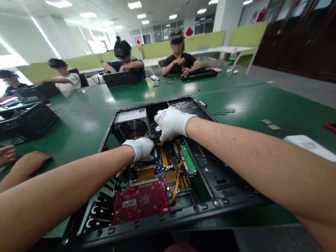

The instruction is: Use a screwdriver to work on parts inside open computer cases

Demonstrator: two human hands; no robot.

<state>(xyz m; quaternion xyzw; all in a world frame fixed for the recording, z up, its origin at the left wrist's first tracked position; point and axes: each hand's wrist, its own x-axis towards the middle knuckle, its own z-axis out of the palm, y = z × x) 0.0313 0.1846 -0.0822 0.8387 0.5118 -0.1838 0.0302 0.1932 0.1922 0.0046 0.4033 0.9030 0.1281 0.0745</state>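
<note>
Head view, gloved hands (172, 122) (143, 147), inside open computer case (230, 200)

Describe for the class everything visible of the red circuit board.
The red circuit board looks flat and roughly rectangular, dotted with small parts, with a pale label left of centre. Its broad face is turned toward the camera; its tilt is unclear. It sits inside the computer case at the near left. An orange cable passes its right edge. Neither left hand nor right hand touches it.
</note>
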